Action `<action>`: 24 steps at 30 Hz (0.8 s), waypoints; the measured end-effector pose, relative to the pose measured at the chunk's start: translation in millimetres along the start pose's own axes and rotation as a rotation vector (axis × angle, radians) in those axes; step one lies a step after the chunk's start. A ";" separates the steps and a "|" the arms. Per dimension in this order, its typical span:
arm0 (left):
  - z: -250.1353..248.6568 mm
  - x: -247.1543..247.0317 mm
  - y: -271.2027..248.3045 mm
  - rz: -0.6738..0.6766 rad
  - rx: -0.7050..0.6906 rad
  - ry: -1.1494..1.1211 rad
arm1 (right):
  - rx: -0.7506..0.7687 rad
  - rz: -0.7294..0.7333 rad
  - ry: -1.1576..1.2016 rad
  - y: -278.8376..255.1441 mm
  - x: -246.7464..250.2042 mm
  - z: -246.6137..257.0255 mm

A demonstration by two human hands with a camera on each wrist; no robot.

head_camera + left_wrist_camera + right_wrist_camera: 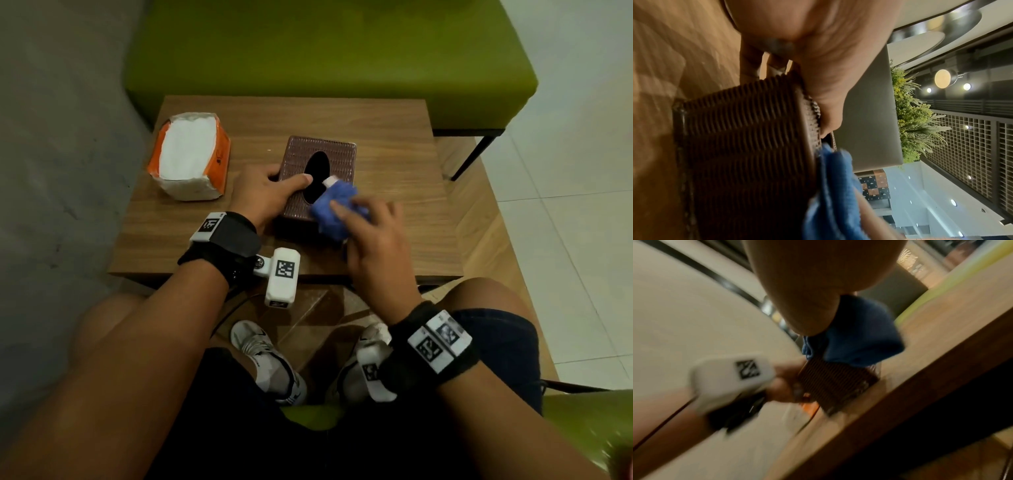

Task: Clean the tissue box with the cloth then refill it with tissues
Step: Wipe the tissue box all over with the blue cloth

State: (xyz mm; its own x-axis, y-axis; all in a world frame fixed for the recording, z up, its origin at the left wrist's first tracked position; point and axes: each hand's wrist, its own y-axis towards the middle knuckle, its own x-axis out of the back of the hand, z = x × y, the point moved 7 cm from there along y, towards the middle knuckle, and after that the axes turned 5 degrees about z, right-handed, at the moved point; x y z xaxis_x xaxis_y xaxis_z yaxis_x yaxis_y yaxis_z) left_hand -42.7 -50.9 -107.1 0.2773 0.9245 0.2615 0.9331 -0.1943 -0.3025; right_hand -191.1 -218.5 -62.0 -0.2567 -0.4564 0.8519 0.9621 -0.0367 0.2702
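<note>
- Small wooden side table (387, 137) pushed up to a green bench (329, 51), tiled floor off to the side, the person sitting with knees right at the table edge.
- The brown woven tissue box (337, 154) sits mid-table, right between both hands, its oval slot showing dark, so it looks empty to me.
- Left hand (265, 193) clamps the box's near-left corner: thumb lies flat on the lid by the slot, and the left wrist view shows the other fingers curled down the side wall.
- Right hand (371, 233) has a bunched-up blue cloth (334, 209) wadded in its fingers, pressed onto the near-right part of the lid. It's blurry, so I'd guess mid-wipe.
- What could go wrong, imo: the box looks light, so a hard swipe could skid it out from under the left hand. A loose cloth edge could also snag the slot rim or the weave.
- Only the top is getting attention so far; the sides still look like they need a pass.
- The open orange tissue pack (190, 156) sits beyond the left hand, well apart from the box, nothing between them.
- Nothing blocks the wiping.
</note>
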 end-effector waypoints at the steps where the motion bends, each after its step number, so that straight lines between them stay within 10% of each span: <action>1: 0.9 0.3 0.9 0.004 0.005 -0.004 | -0.069 -0.050 0.028 5.6 4.2 -7.4; 6: -2.0 0.0 -0.9 -0.014 -0.045 0.049 | 0.168 0.087 -0.036 -10.5 -13.1 37.2; 10: 2.2 3.4 -2.6 0.011 -0.049 0.032 | -0.005 -0.025 0.025 24.1 3.7 6.6; 15: -1.2 3.5 -5.2 -0.002 -0.089 0.065 | 0.202 0.101 -0.051 -14.6 -10.5 49.6; 20: -3.0 2.4 -4.4 0.016 -0.088 0.082 | 0.013 0.042 -0.090 54.8 -0.8 16.6; 24: -3.5 1.8 -6.7 -0.001 -0.090 0.080 | 0.122 0.187 -0.138 7.8 -7.4 48.6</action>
State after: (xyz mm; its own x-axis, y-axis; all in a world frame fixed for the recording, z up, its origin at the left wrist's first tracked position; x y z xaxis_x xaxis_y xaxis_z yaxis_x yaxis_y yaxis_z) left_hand -47.7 -49.2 -101.4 0.2900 0.8965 0.3350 0.9493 -0.2250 -0.2197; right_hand -186.2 -172.2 -44.4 -0.0938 -0.3190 0.9431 0.9779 0.1483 0.1474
